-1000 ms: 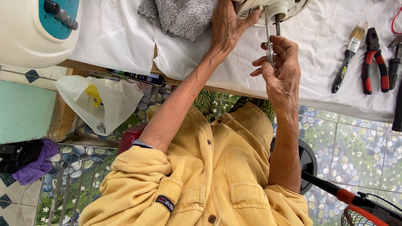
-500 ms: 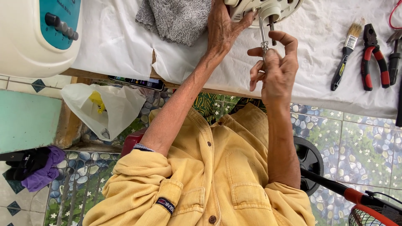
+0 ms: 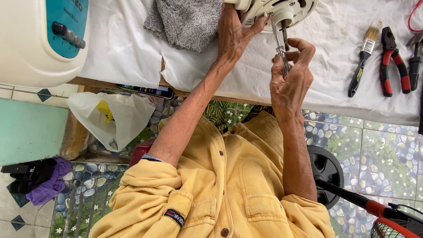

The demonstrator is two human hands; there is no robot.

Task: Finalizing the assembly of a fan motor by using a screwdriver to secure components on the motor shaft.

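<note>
My left hand (image 3: 232, 37) grips the rim of a round white fan motor housing (image 3: 296, 9) that lies on the white cloth at the top of the view. My right hand (image 3: 291, 77) is closed around a thin metal tool (image 3: 278, 46). The tool's tip points up into the housing, beside its short dark shaft (image 3: 285, 39). Both forearms reach up from my yellow shirt (image 3: 229, 189).
A grey towel (image 3: 187, 20) lies left of the housing. A paintbrush (image 3: 363, 59) and red-handled pliers (image 3: 392, 59) lie at the right. A white appliance with a teal panel (image 3: 39, 39) stands at the left. A phone (image 3: 143, 90), plastic bag (image 3: 114, 117) and black fan base (image 3: 326, 169) are below.
My right hand has shifted its fingers a little on the metal tool and stays at the housing. My left hand has kept its hold on the rim.
</note>
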